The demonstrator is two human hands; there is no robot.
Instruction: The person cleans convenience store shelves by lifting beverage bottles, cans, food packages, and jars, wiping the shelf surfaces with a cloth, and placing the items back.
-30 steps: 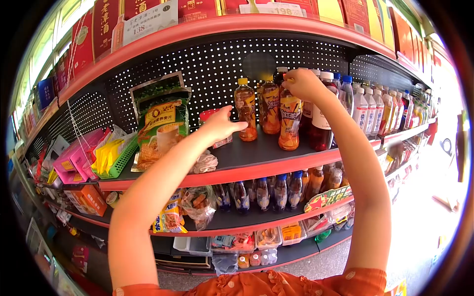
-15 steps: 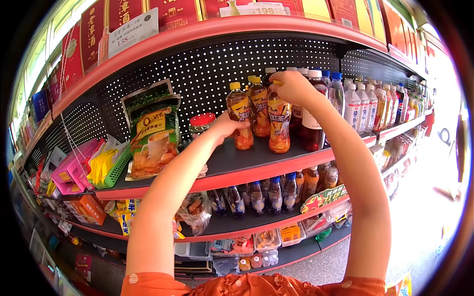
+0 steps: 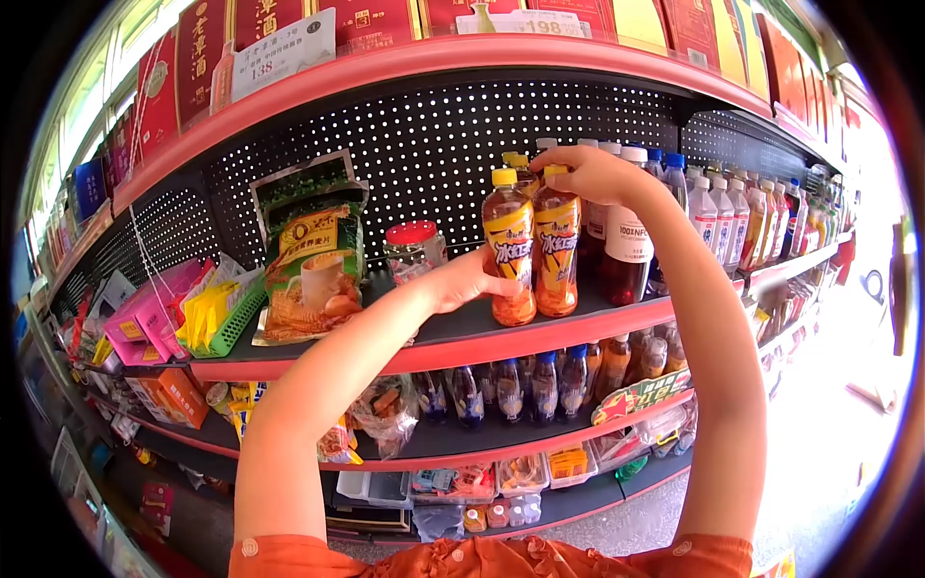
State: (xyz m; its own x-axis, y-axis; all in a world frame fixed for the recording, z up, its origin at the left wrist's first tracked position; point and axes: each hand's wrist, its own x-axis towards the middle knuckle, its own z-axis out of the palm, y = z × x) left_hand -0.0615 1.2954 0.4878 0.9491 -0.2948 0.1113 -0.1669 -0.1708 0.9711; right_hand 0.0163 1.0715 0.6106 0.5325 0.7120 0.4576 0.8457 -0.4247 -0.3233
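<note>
My left hand (image 3: 470, 278) is closed round the lower body of an iced tea bottle (image 3: 510, 226) with a yellow cap and yellow label. It stands upright near the front edge of the shelf. Right beside it is a second iced tea bottle (image 3: 557, 252) of the same kind. My right hand (image 3: 590, 174) grips that one from above at its yellow cap, fingers bent round it. More yellow-capped bottles (image 3: 521, 166) show partly behind these two. A dark red juice bottle (image 3: 629, 236) with a white label stands to the right, partly behind my right forearm.
To the left are a red-lidded jar (image 3: 412, 246), a green oatmeal bag (image 3: 313, 255) and a green basket (image 3: 236, 318) of yellow packets. White-labelled bottles (image 3: 721, 217) line the shelf on the right. Below stand blue-capped bottles (image 3: 544, 385); red boxes (image 3: 371, 27) sit above.
The left bottle has come forward and right, beside the other one, with my left hand on it. My right hand stays on the other bottle's cap. The view has shifted slightly.
</note>
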